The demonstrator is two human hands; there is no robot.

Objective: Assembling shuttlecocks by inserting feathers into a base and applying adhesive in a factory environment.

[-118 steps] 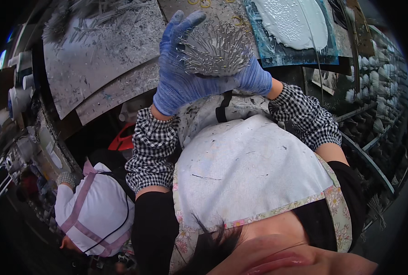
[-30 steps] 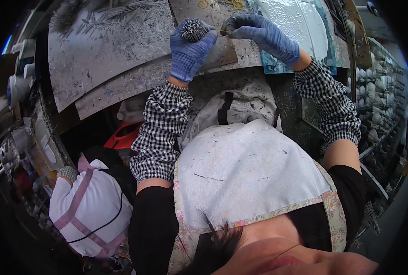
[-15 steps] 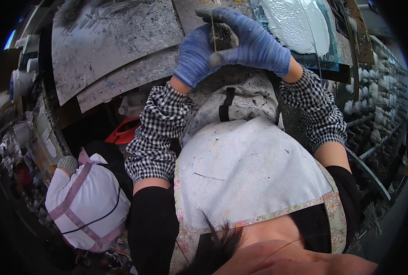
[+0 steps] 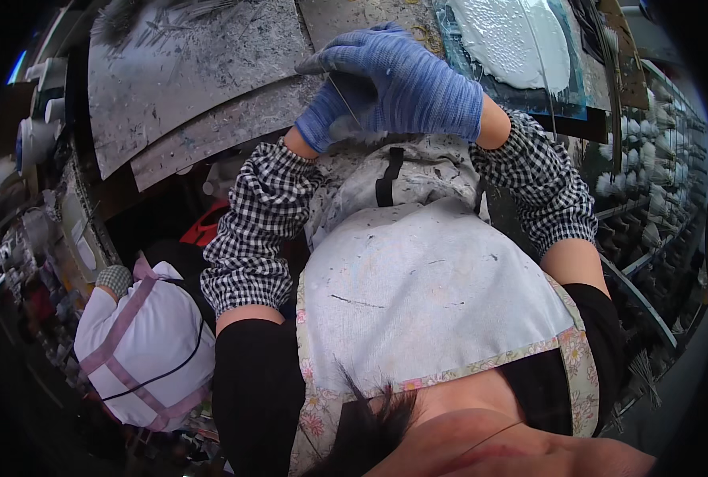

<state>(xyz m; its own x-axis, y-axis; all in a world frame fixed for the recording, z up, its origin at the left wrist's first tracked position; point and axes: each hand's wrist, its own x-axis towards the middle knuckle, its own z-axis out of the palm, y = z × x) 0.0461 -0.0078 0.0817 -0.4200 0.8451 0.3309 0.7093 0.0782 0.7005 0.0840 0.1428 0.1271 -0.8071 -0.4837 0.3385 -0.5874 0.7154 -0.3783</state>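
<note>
Glue tray (image 4: 521, 48) close beside hands

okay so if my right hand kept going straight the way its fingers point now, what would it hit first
Most likely your left hand: the right hand lies over it, fingers pointing toward your left, a thin wire between them. Beyond lies the grey, fibre-strewn board; depth is hard to judge.

left hand (image 4: 326, 119): mostly covered by the right hand (image 4: 414, 79); its fingers cannot be made out.
thin strand (image 4: 344, 102): too fine to identify.
white tray (image 4: 513, 40): cut off by the top edge.
shelf items (image 4: 648, 183): blurred, right rim.
</note>
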